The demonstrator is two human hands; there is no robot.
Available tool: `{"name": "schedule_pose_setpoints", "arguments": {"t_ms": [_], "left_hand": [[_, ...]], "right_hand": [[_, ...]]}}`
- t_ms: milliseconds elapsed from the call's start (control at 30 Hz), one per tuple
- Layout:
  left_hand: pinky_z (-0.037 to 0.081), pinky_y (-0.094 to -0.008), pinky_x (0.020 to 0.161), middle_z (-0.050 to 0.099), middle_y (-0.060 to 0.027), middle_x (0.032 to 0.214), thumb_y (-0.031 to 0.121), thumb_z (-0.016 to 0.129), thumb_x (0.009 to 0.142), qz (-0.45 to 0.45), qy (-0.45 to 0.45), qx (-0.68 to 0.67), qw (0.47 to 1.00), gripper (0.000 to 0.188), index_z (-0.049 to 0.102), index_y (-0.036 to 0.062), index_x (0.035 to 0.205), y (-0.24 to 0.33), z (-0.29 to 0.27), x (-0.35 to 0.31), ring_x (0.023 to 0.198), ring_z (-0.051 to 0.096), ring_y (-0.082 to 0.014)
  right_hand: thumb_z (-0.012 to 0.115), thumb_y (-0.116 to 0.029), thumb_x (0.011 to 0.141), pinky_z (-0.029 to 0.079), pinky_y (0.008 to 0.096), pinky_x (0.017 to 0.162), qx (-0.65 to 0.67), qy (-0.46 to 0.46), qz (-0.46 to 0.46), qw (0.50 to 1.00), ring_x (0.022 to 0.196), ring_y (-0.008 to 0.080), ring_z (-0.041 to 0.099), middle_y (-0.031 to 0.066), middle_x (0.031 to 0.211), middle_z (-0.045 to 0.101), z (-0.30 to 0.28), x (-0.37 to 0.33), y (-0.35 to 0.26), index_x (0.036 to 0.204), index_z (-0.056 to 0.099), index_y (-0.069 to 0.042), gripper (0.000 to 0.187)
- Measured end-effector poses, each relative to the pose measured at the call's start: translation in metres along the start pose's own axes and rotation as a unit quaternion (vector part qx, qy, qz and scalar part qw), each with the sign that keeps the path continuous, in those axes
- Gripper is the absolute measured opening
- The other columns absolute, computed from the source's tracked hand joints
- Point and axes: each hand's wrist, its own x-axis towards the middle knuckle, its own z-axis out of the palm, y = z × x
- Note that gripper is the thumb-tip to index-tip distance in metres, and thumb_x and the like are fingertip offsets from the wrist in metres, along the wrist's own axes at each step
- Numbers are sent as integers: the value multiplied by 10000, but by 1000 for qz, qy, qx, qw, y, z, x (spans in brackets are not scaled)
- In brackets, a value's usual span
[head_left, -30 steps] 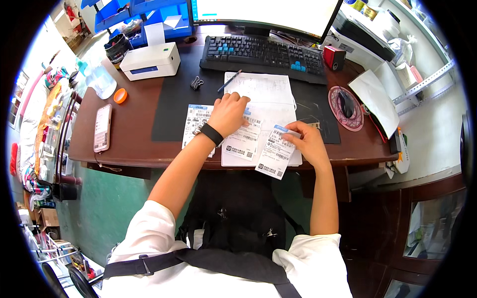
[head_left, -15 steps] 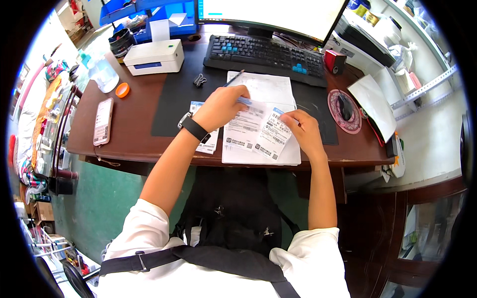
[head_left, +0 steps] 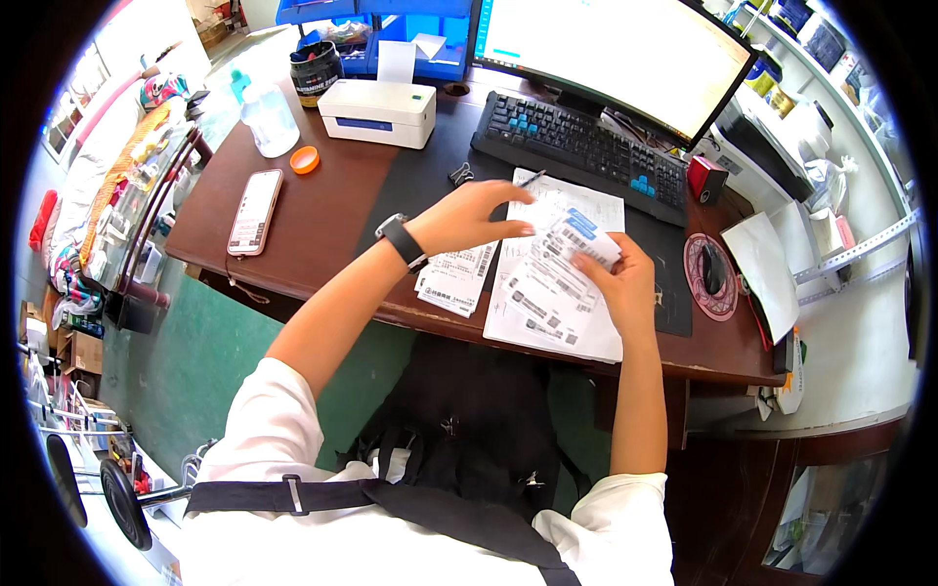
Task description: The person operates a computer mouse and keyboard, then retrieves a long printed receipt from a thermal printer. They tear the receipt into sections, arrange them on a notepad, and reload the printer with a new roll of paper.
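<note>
Printed labels (head_left: 552, 283), white w/ blue strip, fanned in R hand (head_left: 627, 278), pinched btwn thumb & fingers, over white sheets (head_left: 500, 324) nr front edge of brown worktop (head_left: 322, 273). L hand (head_left: 474, 217) just left of labels, thumb & fingers parted. Loose slips (head_left: 454, 283) nr L wrist. Beyond: phone (head_left: 256, 215) at L, blk keyboard (head_left: 567, 146), white printer (head_left: 376, 112), lit monitor (head_left: 616, 59).
</note>
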Motion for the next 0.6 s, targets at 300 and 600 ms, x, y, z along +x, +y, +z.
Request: {"name": "schedule_pose_setpoints", "arguments": {"t_ms": [300, 600], "left_hand": [[155, -500, 1245, 271, -186, 1640, 578, 486, 999, -20, -37, 330, 943, 817, 319, -5, 1546, -63, 40, -77, 1536, 195, -355], [227, -507, 1216, 374, -235, 1573, 519, 532, 979, 0, -8, 255, 967, 778, 392, -45, 1496, 24, 86, -168, 1478, 319, -398]], "right_hand": [[708, -196, 930, 538, 342, 828, -132, -394, 118, 902, 959, 237, 719, 150, 1009, 747, 31, -118, 56, 1010, 759, -25, 195], [608, -342, 1033, 489, 229, 683, 192, -122, 233, 945, 772, 48, 592, -9, 860, 694, 106, -154, 135, 959, 717, 13, 379]]}}
